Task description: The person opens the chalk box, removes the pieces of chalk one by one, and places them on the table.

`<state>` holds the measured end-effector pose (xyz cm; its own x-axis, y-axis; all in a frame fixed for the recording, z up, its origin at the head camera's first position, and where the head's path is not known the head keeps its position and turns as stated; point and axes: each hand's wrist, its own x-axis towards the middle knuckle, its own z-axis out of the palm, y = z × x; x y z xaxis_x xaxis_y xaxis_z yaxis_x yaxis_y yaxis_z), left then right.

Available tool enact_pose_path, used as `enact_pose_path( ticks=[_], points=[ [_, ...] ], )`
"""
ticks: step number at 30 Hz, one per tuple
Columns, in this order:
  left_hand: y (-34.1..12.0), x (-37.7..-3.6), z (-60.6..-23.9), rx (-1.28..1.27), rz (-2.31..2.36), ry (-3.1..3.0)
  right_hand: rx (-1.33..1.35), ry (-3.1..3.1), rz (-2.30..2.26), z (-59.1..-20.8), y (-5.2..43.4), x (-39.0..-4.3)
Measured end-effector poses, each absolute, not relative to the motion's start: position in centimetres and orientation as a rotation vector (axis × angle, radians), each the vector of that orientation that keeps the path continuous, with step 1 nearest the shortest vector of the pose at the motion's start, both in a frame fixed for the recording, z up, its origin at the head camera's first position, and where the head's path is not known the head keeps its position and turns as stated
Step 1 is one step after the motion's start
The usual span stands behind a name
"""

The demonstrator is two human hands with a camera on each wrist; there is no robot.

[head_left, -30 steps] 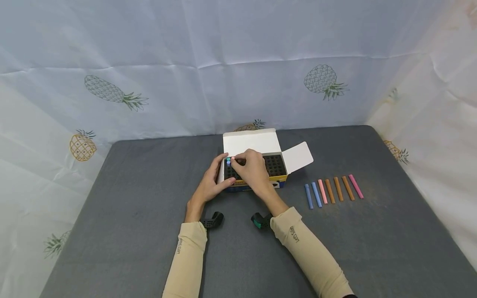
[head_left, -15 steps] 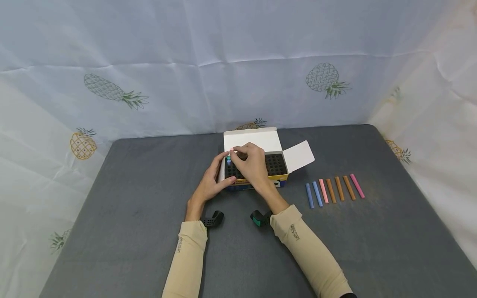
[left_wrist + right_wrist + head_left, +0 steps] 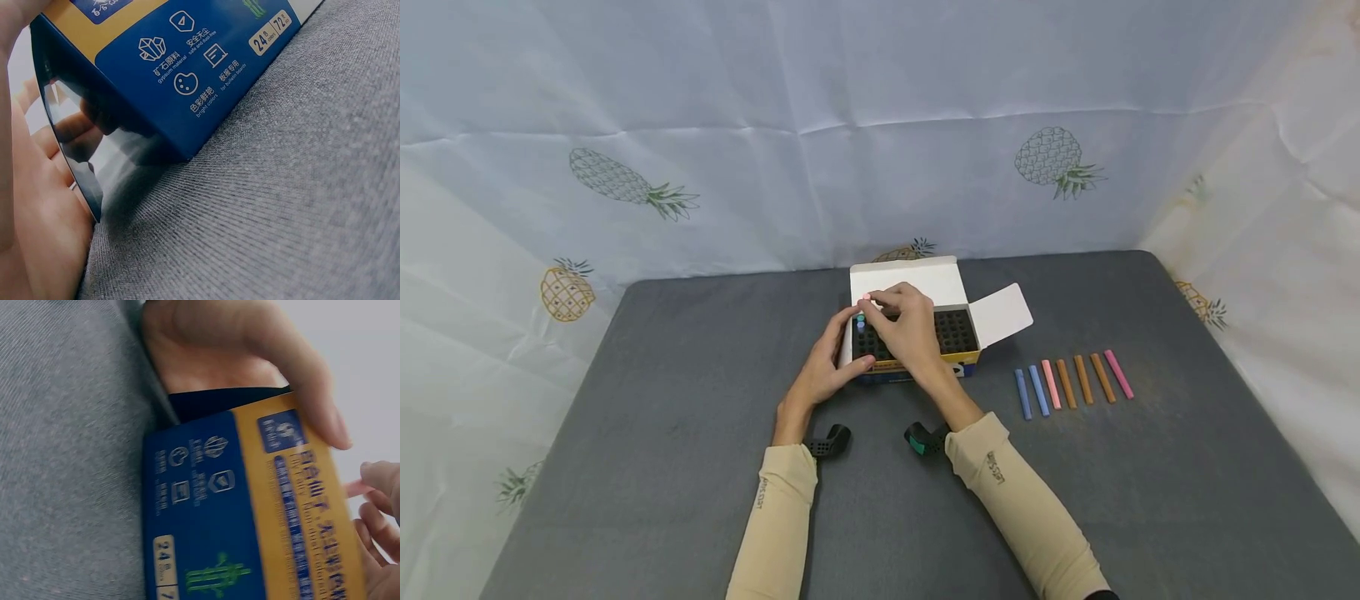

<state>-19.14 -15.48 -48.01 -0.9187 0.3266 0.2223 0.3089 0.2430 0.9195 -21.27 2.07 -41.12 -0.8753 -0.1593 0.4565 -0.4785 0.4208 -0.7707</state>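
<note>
My right hand (image 3: 910, 329) is pinching a pink chalk stick (image 3: 867, 297) between thumb and fingertips, holding it just above the black slotted tray at the left end of the chalk box (image 3: 917, 346). My left hand (image 3: 823, 367) is cupping the box's left end, thumb lying along its front face and fingers curling round its side. A light blue chalk (image 3: 860, 323) is standing in the tray, just below the pink one. Seven more chalk sticks (image 3: 1067, 383) are lying in a row on the grey table (image 3: 662, 433), well to the right of the box.
</note>
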Motion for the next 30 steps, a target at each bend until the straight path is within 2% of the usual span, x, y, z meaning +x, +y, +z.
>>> enact_pose_path(
  ticks=[10,30],
  points=[
    [-14.8,-17.7,-44.3,0.583,1.775,2.467,0.61,-2.232,1.487,-38.9,3.5,-19.9],
    [-14.7,-17.3,-43.9,0.559,1.768,2.48,0.662,-2.238,1.408,-37.7,6.1,-16.2]
  ],
)
